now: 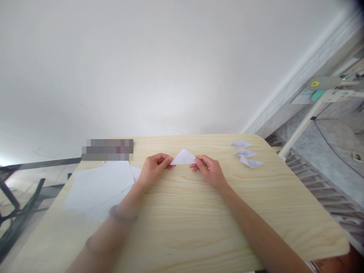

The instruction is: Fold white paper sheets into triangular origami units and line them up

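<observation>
- White folded paper triangle (pixel 184 157) spans the gap between two hands near the table's centre, its peak at 12 o'clock and its long edge at 6; whether it rests on the pale wood-grain tabletop (pixel 184 212) or hangs just above it, I cannot tell.
- Bare left hand (pixel 155 166) pinches the corner at 9 o'clock, thumb on top, with no visible gap between digits and paper.
- Bare right hand (pixel 210 168) pinches the opposite corner, at 3 o'clock, just as closely; its thumb lies over the paper, other fingers curled below.
- To handle it well, I would keep both pinches level and pull lightly, so that the long edge stays straight and the layers stay aligned; squeezing harder could crumple the thin corners.
- From the triangle, three white pointed folded-paper pieces (pixel 247 153) lie towards 3 o'clock, and loose flat white paper sheets (pixel 99 182) towards 8.
</observation>
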`<state>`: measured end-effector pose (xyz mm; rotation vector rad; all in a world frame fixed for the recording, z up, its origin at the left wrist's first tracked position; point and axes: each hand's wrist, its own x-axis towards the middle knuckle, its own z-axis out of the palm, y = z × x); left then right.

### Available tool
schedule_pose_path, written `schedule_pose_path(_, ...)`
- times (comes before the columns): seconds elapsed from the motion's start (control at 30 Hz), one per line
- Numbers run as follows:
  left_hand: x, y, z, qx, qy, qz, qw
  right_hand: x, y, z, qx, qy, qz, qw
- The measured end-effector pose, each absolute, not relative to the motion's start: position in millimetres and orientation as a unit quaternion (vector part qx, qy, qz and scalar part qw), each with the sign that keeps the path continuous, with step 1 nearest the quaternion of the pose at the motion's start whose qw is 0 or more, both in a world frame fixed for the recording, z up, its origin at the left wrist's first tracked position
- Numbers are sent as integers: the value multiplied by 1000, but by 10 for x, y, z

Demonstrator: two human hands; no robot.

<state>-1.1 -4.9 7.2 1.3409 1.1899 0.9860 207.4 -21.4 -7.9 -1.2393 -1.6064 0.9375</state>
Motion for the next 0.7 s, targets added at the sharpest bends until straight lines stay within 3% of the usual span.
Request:
schedule_pose_path(0.23,-32,-55,86,574,457,380,563,2070,-228,-85,-502,-671,346,422)
schedule_pose_path(0.5,-48,-31,44,643,516,352,443,2058,-245,-64,-494,-692,332,408)
schedule_pose_path(0.7,-61,-51,55,652,482,308,497,2071,-232,-63,-494,-688,337,411)
